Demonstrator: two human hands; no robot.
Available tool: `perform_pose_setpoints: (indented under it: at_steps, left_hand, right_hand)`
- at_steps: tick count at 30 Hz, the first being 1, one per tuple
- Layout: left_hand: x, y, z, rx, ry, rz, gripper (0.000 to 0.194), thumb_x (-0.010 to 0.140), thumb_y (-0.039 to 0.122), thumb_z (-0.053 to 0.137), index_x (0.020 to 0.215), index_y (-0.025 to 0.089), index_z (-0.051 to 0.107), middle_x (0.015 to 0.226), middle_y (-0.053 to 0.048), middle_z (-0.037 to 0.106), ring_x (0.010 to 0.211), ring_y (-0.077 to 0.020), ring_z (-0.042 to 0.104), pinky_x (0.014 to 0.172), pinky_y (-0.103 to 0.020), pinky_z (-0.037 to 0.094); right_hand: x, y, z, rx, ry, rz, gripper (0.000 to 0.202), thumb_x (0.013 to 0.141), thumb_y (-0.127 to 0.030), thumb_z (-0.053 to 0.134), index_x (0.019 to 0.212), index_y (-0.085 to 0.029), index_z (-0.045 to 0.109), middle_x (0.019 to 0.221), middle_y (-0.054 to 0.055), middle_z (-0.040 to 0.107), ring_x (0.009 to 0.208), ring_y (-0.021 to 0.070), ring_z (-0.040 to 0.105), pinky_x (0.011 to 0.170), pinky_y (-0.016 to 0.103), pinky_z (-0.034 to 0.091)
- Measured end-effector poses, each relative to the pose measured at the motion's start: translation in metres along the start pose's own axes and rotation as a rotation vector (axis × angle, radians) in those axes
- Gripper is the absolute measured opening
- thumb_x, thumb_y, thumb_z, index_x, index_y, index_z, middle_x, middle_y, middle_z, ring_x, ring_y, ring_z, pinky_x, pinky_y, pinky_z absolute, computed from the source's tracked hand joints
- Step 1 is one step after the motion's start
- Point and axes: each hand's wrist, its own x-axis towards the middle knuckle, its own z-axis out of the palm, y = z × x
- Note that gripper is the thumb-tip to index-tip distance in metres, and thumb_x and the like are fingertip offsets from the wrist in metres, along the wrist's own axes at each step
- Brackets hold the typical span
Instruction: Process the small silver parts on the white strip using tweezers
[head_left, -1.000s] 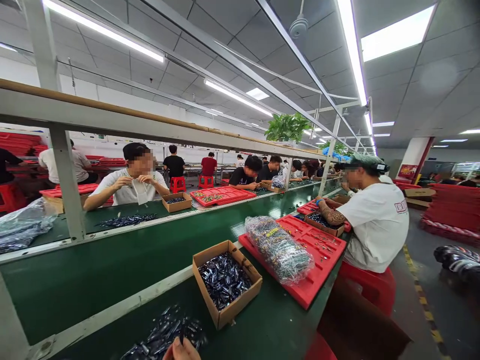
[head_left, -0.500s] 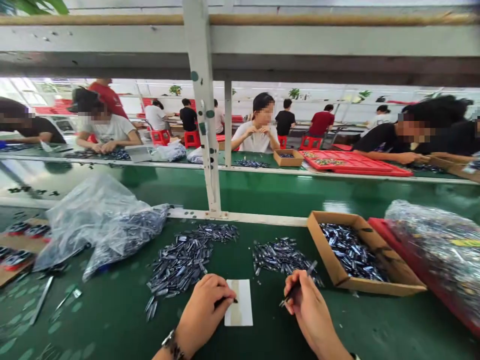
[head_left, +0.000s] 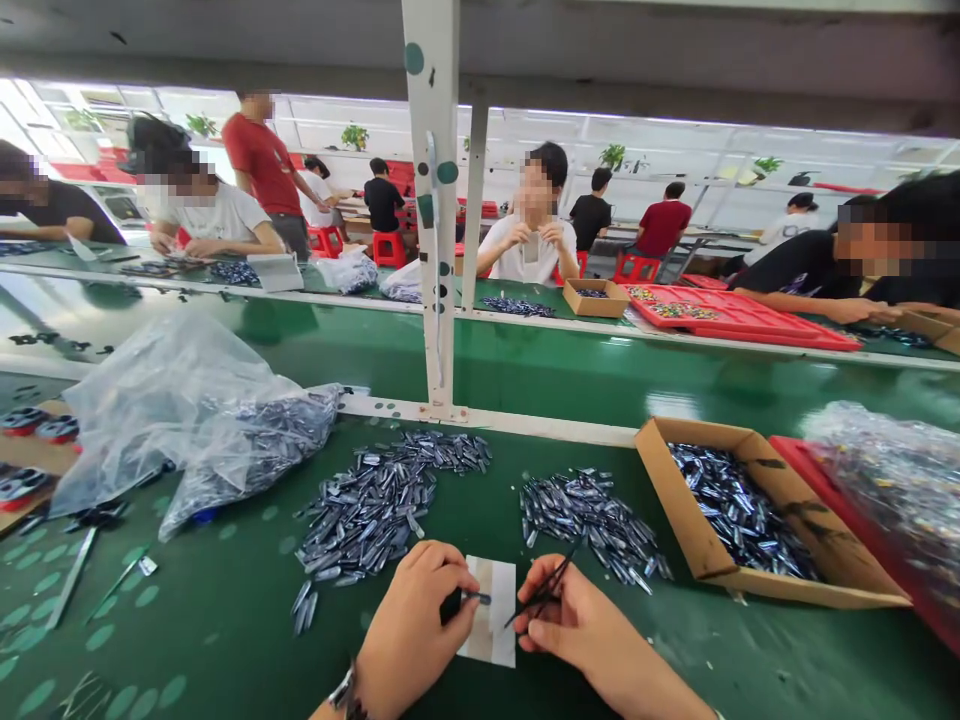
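My left hand pinches a small dark piece over the left side of a white card. This card lies on the green table and carries a tan strip down its length. Black tweezers rest in the curled fingers of my right hand, their tips pointing toward the card's right edge. Beyond my left hand spreads a pile of small dark glossy pieces. A second pile of similar pieces lies beyond my right hand.
At right stands a cardboard box of dark pieces, beside a red tray under a clear plastic bag. A large plastic bag sits at left. A white post rises from the table's far edge; co-workers sit beyond.
My right hand has moved left with the tweezers, up to the card. The piece in my left fingers now sticks out further to the right. The camera view has tipped downward.
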Motion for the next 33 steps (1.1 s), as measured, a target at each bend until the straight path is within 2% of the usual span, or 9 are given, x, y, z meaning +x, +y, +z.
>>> perform_pose_setpoints:
  at_steps: [4, 10, 12, 14, 18, 22, 26, 30, 33]
  left_hand:
    - [0.001, 0.000, 0.001, -0.014, 0.000, -0.004, 0.017, 0.074, 0.006, 0.064, 0.078, 0.022, 0.069, 0.091, -0.004, 0.066, 0.091, -0.0230, 0.062, 0.084, -0.040, 0.052]
    - [0.000, 0.000, 0.001, -0.029, -0.012, -0.019, 0.018, 0.074, 0.006, 0.066, 0.078, 0.023, 0.069, 0.092, -0.003, 0.065, 0.092, -0.0229, 0.061, 0.084, -0.040, 0.051]
    - [-0.001, 0.000, 0.001, -0.031, -0.017, -0.024, 0.018, 0.074, 0.006, 0.067, 0.079, 0.023, 0.069, 0.092, -0.003, 0.065, 0.092, -0.0231, 0.061, 0.084, -0.040, 0.051]
    - [0.000, 0.000, 0.000, -0.031, -0.025, -0.023, 0.018, 0.075, 0.007, 0.067, 0.080, 0.024, 0.070, 0.092, -0.003, 0.065, 0.092, -0.0231, 0.061, 0.084, -0.041, 0.050]
    - [0.001, -0.001, 0.000, -0.028, -0.033, -0.017, 0.018, 0.076, 0.007, 0.065, 0.079, 0.023, 0.069, 0.092, -0.003, 0.065, 0.093, -0.0231, 0.061, 0.083, -0.040, 0.051]
    - [0.001, -0.001, 0.000, -0.022, -0.039, -0.023, 0.018, 0.075, 0.006, 0.064, 0.079, 0.023, 0.068, 0.092, -0.003, 0.064, 0.092, -0.0230, 0.061, 0.084, -0.041, 0.051]
    - [0.002, -0.002, 0.000, -0.020, -0.045, -0.019, 0.017, 0.075, 0.008, 0.064, 0.079, 0.024, 0.068, 0.092, -0.003, 0.065, 0.091, -0.0228, 0.061, 0.083, -0.041, 0.052]
    - [0.002, -0.002, -0.001, -0.004, -0.031, -0.001, 0.016, 0.075, 0.009, 0.062, 0.078, 0.024, 0.068, 0.091, -0.003, 0.065, 0.089, -0.0222, 0.062, 0.081, -0.039, 0.053]
    - [0.002, -0.002, -0.001, 0.003, -0.018, 0.012, 0.016, 0.076, 0.011, 0.060, 0.078, 0.024, 0.069, 0.091, -0.003, 0.066, 0.089, -0.0220, 0.062, 0.081, -0.038, 0.053]
  right_hand:
    - [0.005, 0.000, 0.002, -0.062, 0.077, -0.052, 0.041, 0.066, -0.042, 0.088, 0.086, -0.020, 0.060, 0.083, -0.001, 0.064, 0.076, 0.0177, 0.069, 0.066, 0.030, 0.058]
    - [0.012, 0.014, 0.002, -0.120, 0.225, -0.179, 0.042, 0.069, -0.047, 0.084, 0.087, -0.021, 0.057, 0.079, 0.003, 0.068, 0.069, 0.0170, 0.065, 0.056, 0.028, 0.057]
    - [0.013, 0.016, 0.002, -0.099, 0.234, -0.179, 0.043, 0.070, -0.046, 0.084, 0.093, -0.021, 0.058, 0.079, 0.002, 0.067, 0.069, 0.0173, 0.065, 0.054, 0.028, 0.057]
    - [0.013, 0.015, 0.001, -0.061, 0.216, -0.166, 0.044, 0.070, -0.043, 0.085, 0.098, -0.022, 0.058, 0.080, 0.000, 0.067, 0.072, 0.0174, 0.067, 0.059, 0.029, 0.059]
    - [0.013, 0.011, -0.005, 0.025, 0.168, -0.113, 0.042, 0.066, -0.034, 0.090, 0.092, -0.022, 0.059, 0.088, 0.000, 0.070, 0.085, 0.0181, 0.071, 0.072, 0.029, 0.060]
    - [0.014, 0.008, -0.007, 0.100, 0.223, -0.033, 0.048, 0.062, -0.035, 0.092, 0.090, -0.023, 0.054, 0.090, 0.001, 0.075, 0.081, 0.0179, 0.073, 0.061, 0.025, 0.060]
    - [0.015, 0.006, -0.006, 0.121, 0.244, -0.018, 0.051, 0.064, -0.036, 0.091, 0.092, -0.023, 0.051, 0.092, 0.003, 0.076, 0.077, 0.0194, 0.074, 0.052, 0.023, 0.059]
    - [0.016, 0.007, -0.006, 0.102, 0.230, -0.075, 0.051, 0.066, -0.039, 0.089, 0.094, -0.023, 0.049, 0.090, 0.003, 0.075, 0.068, 0.0182, 0.074, 0.051, 0.026, 0.059]
    - [0.015, 0.007, -0.004, 0.104, 0.233, -0.136, 0.052, 0.067, -0.041, 0.088, 0.098, -0.024, 0.050, 0.088, 0.002, 0.073, 0.068, 0.0182, 0.073, 0.059, 0.031, 0.061]
